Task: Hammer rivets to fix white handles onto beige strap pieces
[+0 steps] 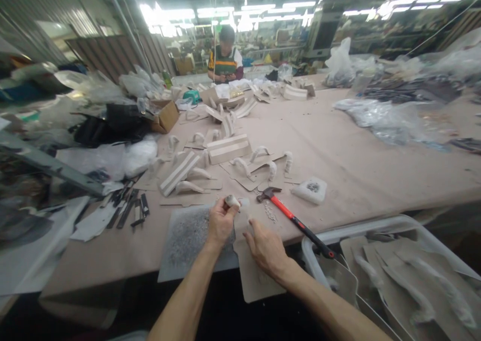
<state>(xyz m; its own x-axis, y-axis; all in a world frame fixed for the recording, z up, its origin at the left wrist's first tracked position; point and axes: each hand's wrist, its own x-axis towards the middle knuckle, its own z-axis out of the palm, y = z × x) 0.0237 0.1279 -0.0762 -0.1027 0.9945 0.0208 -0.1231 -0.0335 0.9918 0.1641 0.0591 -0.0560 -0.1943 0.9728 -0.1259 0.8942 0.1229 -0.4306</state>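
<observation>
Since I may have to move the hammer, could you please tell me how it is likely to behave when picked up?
The hammer is probably head-heavy, as its claw head looks like metal. Its straight red-and-black handle should stay stiff. Since the handle's end overhangs the table, a bump there might swing it.

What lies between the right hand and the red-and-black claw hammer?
In the head view, small whitish pieces lie scattered on the beige table cover between the right hand and the hammer.
</observation>
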